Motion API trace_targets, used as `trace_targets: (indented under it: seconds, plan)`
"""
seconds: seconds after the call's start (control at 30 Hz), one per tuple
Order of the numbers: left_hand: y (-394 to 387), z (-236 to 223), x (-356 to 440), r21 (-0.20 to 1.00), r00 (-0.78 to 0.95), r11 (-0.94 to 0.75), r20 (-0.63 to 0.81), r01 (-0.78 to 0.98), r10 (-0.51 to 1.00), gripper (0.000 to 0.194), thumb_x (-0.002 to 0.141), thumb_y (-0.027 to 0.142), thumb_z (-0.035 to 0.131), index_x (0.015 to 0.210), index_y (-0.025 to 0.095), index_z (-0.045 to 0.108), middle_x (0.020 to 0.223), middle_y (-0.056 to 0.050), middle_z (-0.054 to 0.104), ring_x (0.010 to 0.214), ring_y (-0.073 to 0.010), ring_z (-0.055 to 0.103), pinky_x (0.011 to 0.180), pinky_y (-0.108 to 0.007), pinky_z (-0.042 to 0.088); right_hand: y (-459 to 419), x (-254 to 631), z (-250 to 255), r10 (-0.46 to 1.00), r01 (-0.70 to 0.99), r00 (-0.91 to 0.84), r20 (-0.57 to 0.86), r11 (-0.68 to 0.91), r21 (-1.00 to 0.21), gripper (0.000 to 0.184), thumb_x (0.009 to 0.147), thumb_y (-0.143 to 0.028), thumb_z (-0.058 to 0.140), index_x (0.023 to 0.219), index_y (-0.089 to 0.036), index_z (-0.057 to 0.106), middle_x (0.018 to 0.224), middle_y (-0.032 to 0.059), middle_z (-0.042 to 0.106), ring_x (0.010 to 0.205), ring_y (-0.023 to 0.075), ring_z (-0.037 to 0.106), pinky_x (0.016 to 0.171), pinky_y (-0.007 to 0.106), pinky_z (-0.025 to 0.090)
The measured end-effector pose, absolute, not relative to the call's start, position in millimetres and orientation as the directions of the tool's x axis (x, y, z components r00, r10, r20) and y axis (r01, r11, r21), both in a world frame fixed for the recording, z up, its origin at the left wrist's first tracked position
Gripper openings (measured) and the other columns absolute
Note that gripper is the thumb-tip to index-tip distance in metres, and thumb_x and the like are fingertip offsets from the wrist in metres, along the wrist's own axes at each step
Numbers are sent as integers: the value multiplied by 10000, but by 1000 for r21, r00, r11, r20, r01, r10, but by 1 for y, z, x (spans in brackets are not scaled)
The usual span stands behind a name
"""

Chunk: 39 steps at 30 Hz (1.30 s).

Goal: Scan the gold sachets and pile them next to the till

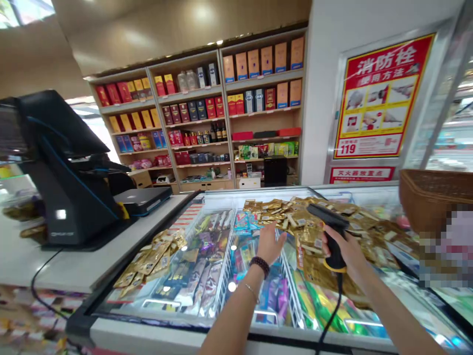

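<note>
My right hand (342, 246) is wrapped round the handle of a black barcode scanner (328, 215) with yellow trim. The scanner's head points left, over gold foil packets (310, 231) spread on the freezer's glass top. A black cable hangs from its grip. My left hand (271, 241), with a dark bead bracelet on the wrist, reaches over the glass just short of the pile's left part. Its thumb stands apart from the fingers and I see nothing held in it; the fingertips are partly hidden. A smaller heap of gold packets (155, 256) lies at the left of the glass.
Under the glass, white wire baskets (225, 266) divide coloured ice-cream packs. At left, a black checkout terminal (70, 187) stands on a counter (74, 268). A brown wicker basket (436, 195) is at the right edge, by a blurred-out patch. Behind are shelves (195, 118) of boxed goods.
</note>
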<state>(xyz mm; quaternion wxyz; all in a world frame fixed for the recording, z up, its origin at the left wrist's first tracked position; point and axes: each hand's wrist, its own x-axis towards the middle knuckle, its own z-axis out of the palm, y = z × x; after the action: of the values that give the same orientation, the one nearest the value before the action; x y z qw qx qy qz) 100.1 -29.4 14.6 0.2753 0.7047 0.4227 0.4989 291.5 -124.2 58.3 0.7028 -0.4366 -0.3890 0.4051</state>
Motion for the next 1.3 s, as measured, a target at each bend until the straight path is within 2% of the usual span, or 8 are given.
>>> trace_targets:
  seconds: [0.2,0.3,0.4,0.57,0.73,0.93,1.07,1.3]
  plan:
    - [4,15,167,947,49,-224,218,231,975,272,764,344,765,990,201,713,909,-94,765,919,-272,719,944,-390,524,-130,331,39,877,-374,480,27,233,-898,471,578,-489,924,832,-198,655,579,-49,582,422,88,489,370,194,373]
    - [14,8,179,937,15,-198,202,289,979,185,772,390,762,786,220,694,761,-46,734,851,-247,712,900,-367,535,-124,339,30,873,-417,488,-21,212,-884,425,608,-454,902,858,-192,681,575,-48,579,435,90,492,385,194,394]
    - [21,1,186,943,-49,-186,208,277,977,165,786,337,749,712,228,649,786,-50,742,856,-242,714,908,-376,542,-120,344,25,873,-428,486,-34,204,-881,398,645,-461,874,872,-197,681,577,-50,576,435,91,490,383,194,391]
    - [24,-7,181,988,-115,-131,122,-76,986,118,871,312,659,874,223,582,820,-46,712,854,-227,746,904,-400,580,-119,344,25,876,-432,480,-45,191,-882,393,664,-481,859,867,-194,681,573,-52,569,424,83,484,382,187,387]
    - [18,-7,151,929,-59,-66,47,-364,997,290,886,346,667,1100,225,512,863,-23,691,746,-207,766,891,-446,610,-122,339,30,870,-407,493,-28,202,-891,422,623,-460,889,862,-183,679,575,-46,586,429,86,492,376,185,392]
    - [8,2,94,914,-41,-91,81,-395,996,240,857,295,718,1048,213,599,916,-51,737,831,-215,772,963,-487,609,-117,315,41,887,-258,456,76,213,-942,449,616,-516,887,819,-202,640,570,-42,589,405,102,487,356,219,362]
    - [2,6,58,904,-26,-115,115,-412,993,326,820,346,777,1066,211,613,906,-30,756,836,-202,778,986,-481,605,-103,283,45,929,-151,348,126,188,-971,457,638,-581,858,727,-208,609,540,-30,591,397,112,491,371,235,358]
    - [-5,16,24,906,51,-104,136,-410,989,379,771,374,828,1037,211,613,904,-32,753,837,-204,778,1035,-493,582,-95,233,49,964,301,99,248,208,-931,462,790,-654,683,613,-250,547,392,-19,538,342,142,471,429,286,375]
